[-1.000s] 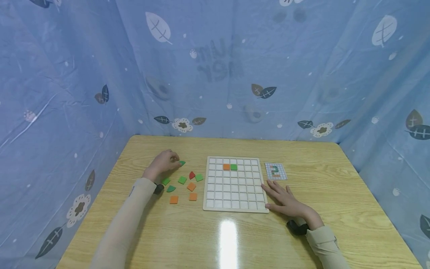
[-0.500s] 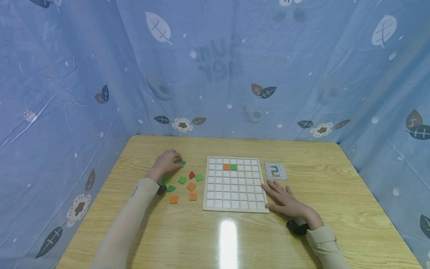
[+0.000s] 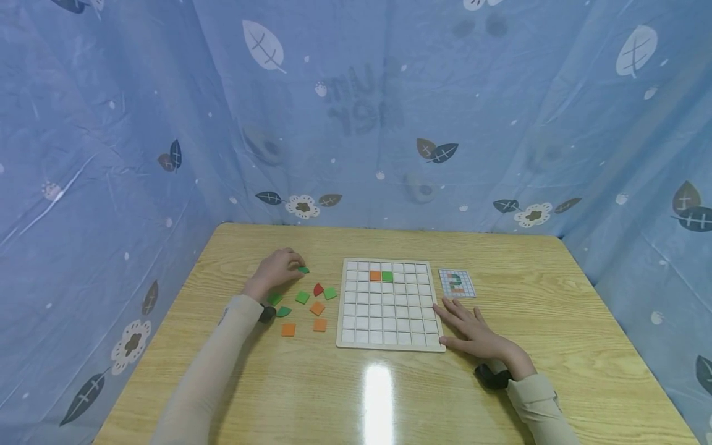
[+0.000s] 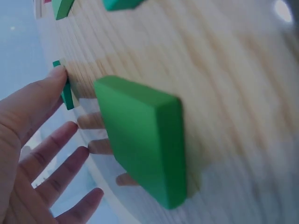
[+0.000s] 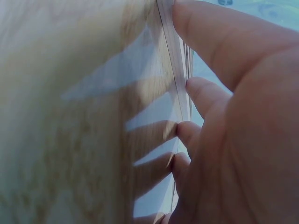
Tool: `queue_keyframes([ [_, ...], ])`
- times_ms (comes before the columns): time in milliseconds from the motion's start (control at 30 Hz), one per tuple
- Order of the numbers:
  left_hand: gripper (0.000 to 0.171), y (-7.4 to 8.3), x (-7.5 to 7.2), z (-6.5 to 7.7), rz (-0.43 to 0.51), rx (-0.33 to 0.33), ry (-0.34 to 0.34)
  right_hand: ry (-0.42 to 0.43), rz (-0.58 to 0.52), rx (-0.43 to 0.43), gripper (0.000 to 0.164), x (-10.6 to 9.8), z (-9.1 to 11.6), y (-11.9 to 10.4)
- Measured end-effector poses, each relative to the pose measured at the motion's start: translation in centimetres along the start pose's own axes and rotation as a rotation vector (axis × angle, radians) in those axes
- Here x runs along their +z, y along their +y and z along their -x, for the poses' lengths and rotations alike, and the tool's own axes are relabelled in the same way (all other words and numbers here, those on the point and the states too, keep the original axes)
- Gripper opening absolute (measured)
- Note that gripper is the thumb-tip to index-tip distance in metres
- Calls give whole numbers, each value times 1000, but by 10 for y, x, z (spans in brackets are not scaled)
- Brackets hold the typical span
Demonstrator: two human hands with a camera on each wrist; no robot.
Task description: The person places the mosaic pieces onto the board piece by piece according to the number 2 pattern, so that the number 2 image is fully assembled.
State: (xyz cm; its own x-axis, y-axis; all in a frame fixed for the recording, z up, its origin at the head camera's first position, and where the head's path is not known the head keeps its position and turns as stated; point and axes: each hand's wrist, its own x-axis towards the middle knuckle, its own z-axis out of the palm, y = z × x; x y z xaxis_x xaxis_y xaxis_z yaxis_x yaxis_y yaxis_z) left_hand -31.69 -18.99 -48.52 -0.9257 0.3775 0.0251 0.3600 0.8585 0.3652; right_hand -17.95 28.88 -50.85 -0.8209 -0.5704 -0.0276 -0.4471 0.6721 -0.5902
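Observation:
At the far left of the table, my left hand [image 3: 276, 267] pinches a dark green quarter-round tile [image 3: 303, 270] between thumb and fingers. In the left wrist view the thumb lies over that tile [image 4: 68, 98], while the other fingers spread loosely beside it. A bright green square tile [image 4: 140, 140] looms large below the wrist camera. My right hand [image 3: 473, 334] lies with straight, spread fingers, fingertips and thumb at the right rim of the white grid board [image 3: 389, 348]. On the board sit an orange square [image 3: 375, 275] and a green square [image 3: 387, 276], side by side in one row.
Left of the board lie several loose tiles, among them a red quarter-round [image 3: 318, 290], an orange square [image 3: 319, 325] and another dark green quarter-round [image 3: 283, 311]. A pattern card [image 3: 457, 283] lies right of the board. Blue patterned curtain [image 3: 356, 123] surrounds the wooden table [image 3: 300, 389].
My left hand has shifted slightly to the right, and the dark green quarter-round tile has moved a little with it. The right hand and the board have stayed in place.

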Motion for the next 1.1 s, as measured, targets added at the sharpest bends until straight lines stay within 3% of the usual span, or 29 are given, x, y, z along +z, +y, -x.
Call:
queue_keyframes([
  [433,34,-8,0,2,35,-53,1,6,-1,-6,69,0,0,-1],
  [667,30,-4,-2,4,48,-39,25,34,-10,-31,68,0,0,-2],
  [1100,28,-3,1,0,58,-41,42,-7,-23,-4,69,-1,0,-3],
])
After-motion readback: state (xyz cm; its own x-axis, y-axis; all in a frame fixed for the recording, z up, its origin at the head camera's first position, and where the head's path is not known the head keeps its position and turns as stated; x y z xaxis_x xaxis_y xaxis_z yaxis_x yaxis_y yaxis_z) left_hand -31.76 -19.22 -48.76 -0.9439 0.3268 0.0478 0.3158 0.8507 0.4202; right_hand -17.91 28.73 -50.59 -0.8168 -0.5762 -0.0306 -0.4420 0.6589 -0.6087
